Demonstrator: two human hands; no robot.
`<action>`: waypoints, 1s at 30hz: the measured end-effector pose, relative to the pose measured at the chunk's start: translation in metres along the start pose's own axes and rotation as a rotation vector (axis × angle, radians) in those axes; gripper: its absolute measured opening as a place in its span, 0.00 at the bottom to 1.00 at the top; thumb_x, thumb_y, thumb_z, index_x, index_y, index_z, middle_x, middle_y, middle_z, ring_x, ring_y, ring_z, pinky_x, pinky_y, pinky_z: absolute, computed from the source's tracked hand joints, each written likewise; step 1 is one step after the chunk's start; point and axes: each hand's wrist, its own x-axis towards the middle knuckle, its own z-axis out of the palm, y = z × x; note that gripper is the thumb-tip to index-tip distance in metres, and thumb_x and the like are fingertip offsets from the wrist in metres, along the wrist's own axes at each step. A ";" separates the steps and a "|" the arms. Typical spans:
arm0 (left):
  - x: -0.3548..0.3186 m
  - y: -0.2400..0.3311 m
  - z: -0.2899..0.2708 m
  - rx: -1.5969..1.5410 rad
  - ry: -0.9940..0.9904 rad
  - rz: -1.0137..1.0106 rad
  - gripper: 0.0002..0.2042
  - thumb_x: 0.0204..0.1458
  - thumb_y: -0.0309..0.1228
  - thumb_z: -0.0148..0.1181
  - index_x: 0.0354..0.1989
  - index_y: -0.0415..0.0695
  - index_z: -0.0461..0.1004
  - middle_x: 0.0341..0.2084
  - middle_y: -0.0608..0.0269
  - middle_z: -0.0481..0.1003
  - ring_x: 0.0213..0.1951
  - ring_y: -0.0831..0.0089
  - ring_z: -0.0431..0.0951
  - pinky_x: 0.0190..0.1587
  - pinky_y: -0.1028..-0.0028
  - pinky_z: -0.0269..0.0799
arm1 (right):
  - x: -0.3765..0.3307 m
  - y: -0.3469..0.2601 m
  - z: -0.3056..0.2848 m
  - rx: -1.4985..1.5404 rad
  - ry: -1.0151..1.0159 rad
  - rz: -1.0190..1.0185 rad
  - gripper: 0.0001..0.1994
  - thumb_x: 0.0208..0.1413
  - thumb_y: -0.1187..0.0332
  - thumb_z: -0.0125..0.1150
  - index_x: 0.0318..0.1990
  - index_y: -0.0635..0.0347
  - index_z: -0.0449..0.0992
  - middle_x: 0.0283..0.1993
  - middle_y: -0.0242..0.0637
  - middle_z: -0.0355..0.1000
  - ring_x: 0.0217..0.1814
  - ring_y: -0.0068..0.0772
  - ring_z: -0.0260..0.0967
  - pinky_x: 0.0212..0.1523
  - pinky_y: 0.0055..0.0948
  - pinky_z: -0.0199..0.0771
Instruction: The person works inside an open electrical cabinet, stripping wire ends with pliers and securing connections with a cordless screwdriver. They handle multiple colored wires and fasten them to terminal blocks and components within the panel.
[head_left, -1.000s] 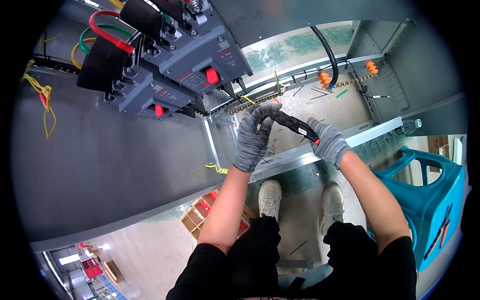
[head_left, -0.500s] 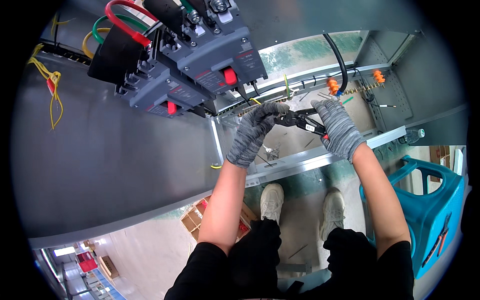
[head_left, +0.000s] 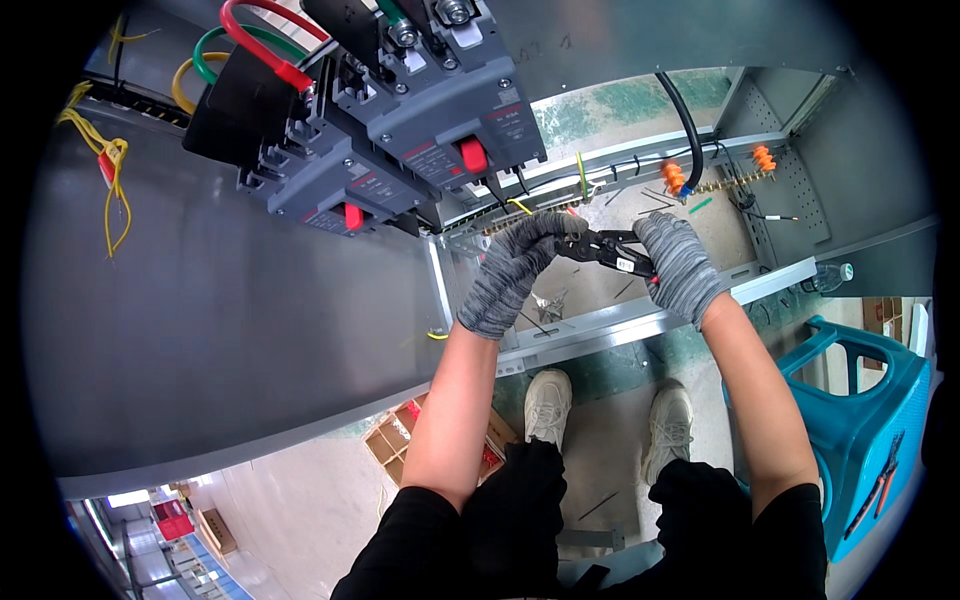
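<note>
Black crimping pliers (head_left: 612,250) lie crosswise between my gloved hands, above the lower frame of a metal cabinet. My right hand (head_left: 682,268) is closed around the handles, where a bit of red shows. At the other end, my left hand (head_left: 515,270) has its fingers bent and pressed together against the head of the pliers. Whatever it pinches there is hidden by the glove. Just beyond the left hand runs a row of brass terminals (head_left: 545,208) with thin wires. Both gloves are grey knit.
Grey circuit breakers (head_left: 460,130) with red levers stand at upper left. A thick black cable (head_left: 682,125) hangs near orange insulators (head_left: 672,178). A metal rail (head_left: 640,318) crosses before my feet. At right, a teal stool (head_left: 860,420) carries orange-handled pliers (head_left: 880,488). A divided wooden box (head_left: 392,440) sits on the floor.
The whole view has shifted slightly, so the cabinet appears a little lower and further right. Both hands keep nearly the same hold on the crimping pliers.
</note>
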 end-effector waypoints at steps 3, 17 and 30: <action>-0.001 0.003 0.002 0.009 0.006 0.022 0.12 0.54 0.25 0.56 0.47 0.37 0.73 0.41 0.59 0.76 0.46 0.71 0.75 0.53 0.72 0.68 | -0.002 -0.003 0.003 0.086 0.019 0.018 0.24 0.34 0.75 0.60 0.46 0.65 0.69 0.43 0.52 0.69 0.47 0.52 0.67 0.52 0.41 0.66; -0.005 0.001 0.010 0.087 0.072 0.073 0.11 0.56 0.24 0.53 0.46 0.38 0.73 0.40 0.63 0.76 0.44 0.75 0.73 0.53 0.74 0.67 | -0.011 -0.018 -0.013 -0.039 -0.029 0.082 0.37 0.35 0.72 0.62 0.59 0.67 0.58 0.52 0.56 0.61 0.57 0.56 0.57 0.64 0.44 0.52; -0.008 0.001 0.012 0.163 0.145 0.050 0.11 0.56 0.21 0.50 0.47 0.39 0.73 0.41 0.63 0.75 0.45 0.77 0.73 0.53 0.75 0.65 | -0.008 -0.017 -0.007 -0.045 -0.047 0.142 0.24 0.37 0.73 0.62 0.48 0.60 0.68 0.44 0.45 0.68 0.47 0.47 0.66 0.53 0.41 0.65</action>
